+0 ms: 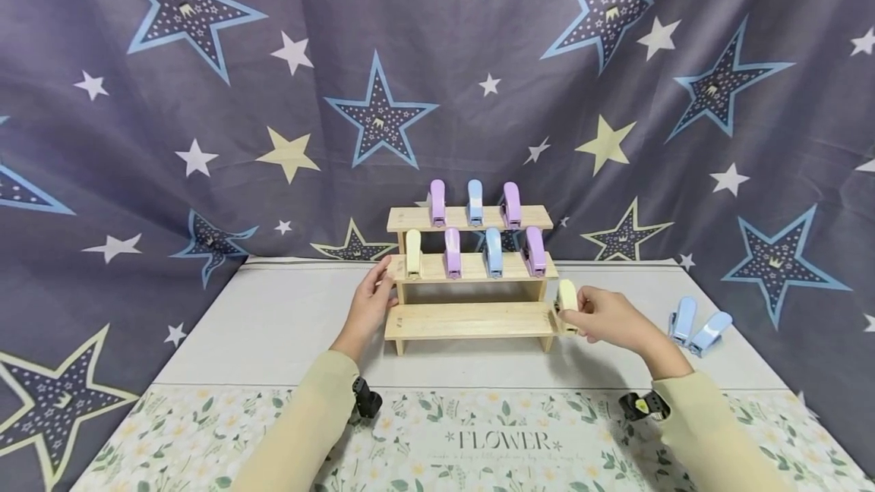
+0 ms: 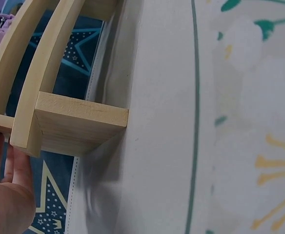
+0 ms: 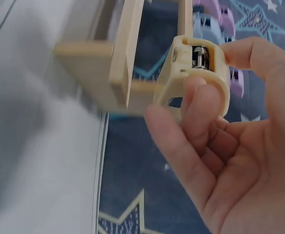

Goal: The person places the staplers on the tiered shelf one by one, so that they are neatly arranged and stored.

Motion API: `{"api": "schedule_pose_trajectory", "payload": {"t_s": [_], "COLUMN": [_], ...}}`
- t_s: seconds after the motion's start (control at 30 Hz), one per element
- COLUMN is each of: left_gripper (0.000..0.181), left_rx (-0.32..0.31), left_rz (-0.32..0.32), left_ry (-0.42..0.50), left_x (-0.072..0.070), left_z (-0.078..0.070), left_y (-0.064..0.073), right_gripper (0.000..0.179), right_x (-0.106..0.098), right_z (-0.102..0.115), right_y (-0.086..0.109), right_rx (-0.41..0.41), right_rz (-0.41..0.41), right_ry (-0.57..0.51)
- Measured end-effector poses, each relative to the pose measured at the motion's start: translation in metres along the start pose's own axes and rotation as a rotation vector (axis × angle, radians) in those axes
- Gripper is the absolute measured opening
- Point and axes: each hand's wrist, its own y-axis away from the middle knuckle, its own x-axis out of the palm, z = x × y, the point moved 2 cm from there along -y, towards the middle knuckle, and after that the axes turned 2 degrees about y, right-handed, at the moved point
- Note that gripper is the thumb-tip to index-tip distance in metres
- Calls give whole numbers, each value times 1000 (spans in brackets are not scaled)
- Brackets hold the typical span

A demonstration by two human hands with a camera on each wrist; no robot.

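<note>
A cream stapler (image 1: 567, 306) is pinched between the thumb and fingers of my right hand (image 1: 611, 316), just off the right end of the lowest shelf (image 1: 472, 320). In the right wrist view the stapler's (image 3: 219, 83) open end shows a metal spring part. My left hand (image 1: 369, 302) touches the left end of the three-tier wooden rack (image 2: 81, 119), fingertips at the shelf end. The middle shelf (image 1: 472, 267) bears a cream stapler (image 1: 413, 253), a blue stapler (image 1: 494, 252) and two purple ones. On the top shelf (image 1: 403, 216) stand two purple staplers and a blue one (image 1: 475, 202).
Two blue staplers (image 1: 709, 333) lie on the white table (image 1: 287, 325), right of my right hand. A flowered mat (image 1: 492, 443) covers the table's near part. Behind the rack hangs a dark curtain (image 1: 437, 36) with stars.
</note>
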Motion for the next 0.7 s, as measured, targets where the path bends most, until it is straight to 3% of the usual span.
{"api": "schedule_pose_trajectory", "payload": {"t_s": [0.23,0.53,0.7], "left_gripper": [48,48,47], "left_rx": [-12,0,4], "left_rz": [5,11,2], "left_ry": [-23,-15,-4], "left_x": [1,1,0], "left_z": [2,1,2], "left_y": [-2,-1,-2], "right_gripper": [22,26,27], "right_x": [26,56,72], "right_z": [14,44,61], "right_y": [-12,-32,-44], "right_rx": [-58,-132,-180], "right_rz": [59,93,82], "right_ry": [-75,-139,-97]}}
